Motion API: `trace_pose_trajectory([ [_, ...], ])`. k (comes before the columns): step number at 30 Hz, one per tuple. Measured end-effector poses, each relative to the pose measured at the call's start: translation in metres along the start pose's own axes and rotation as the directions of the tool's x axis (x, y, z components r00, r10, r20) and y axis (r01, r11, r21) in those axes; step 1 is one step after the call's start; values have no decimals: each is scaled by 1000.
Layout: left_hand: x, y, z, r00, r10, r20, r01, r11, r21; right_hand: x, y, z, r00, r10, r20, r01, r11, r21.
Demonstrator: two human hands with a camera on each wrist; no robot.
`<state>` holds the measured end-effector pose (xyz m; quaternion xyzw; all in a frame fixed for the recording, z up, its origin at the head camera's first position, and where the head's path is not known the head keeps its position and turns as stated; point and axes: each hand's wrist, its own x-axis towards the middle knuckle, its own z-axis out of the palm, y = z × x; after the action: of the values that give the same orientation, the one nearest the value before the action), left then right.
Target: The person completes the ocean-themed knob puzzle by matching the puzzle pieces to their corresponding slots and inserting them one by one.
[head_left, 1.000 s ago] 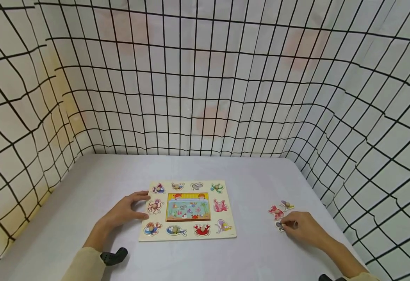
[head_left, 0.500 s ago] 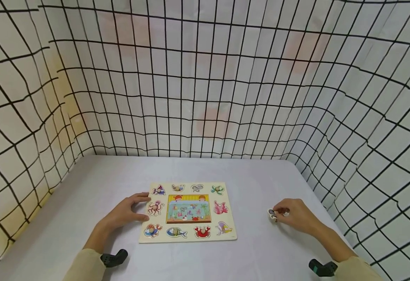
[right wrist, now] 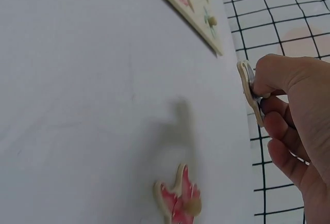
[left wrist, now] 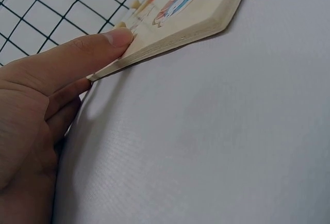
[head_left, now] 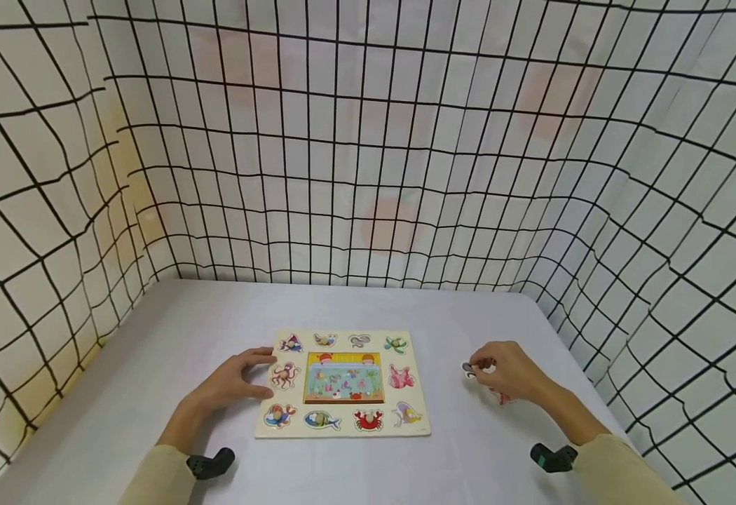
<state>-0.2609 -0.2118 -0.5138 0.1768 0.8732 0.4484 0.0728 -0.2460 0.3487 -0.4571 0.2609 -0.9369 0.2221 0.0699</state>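
The left hand (head_left: pixel 229 382) rests at the left edge of a wooden knob puzzle board (head_left: pixel 420 403). Its thumb (left wrist: pixel 116 38) lies on top of the board's rim, seen in the left wrist view, and the other fingers are partly hidden behind it. To the board's right, the right hand (head_left: pixel 509 368) pinches a grey knobbed puzzle piece (right wrist: pixel 248 87) between thumb and fingers, raised above the table. Below that hand lies a pink puzzle piece (right wrist: pixel 178 203) with a wooden knob, partly covered in the head view.
Several knobbed sea-animal pieces, such as a red crab (head_left: pixel 369 419), sit in the board. Knobless pictures show at a grey wavy slot (head_left: pixel 359 341) and a pink slot (head_left: pixel 401 376). A black grid on white walls surrounds the white table (head_left: pixel 343 466).
The right hand has lifted the grey puzzle piece from beside the other loose pieces and carried it left and away from the body. The left hand stays at the board's edge.
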Motion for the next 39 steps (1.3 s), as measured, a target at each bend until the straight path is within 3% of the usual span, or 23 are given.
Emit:
trace_pose_trajectory([
  [11,2,4,0,1000,-3,-4,3,1000,11,37,-14,9,1000,15,12,-15,1000,25],
  [23,1,0,3,1000,-20,-8,20,1000,-1,62,-25,18,999,-36,23,36,999,16],
  [39,2,0,2,999,-31,-16,32,999,14,90,-36,25,996,-34,80,32,999,20],
])
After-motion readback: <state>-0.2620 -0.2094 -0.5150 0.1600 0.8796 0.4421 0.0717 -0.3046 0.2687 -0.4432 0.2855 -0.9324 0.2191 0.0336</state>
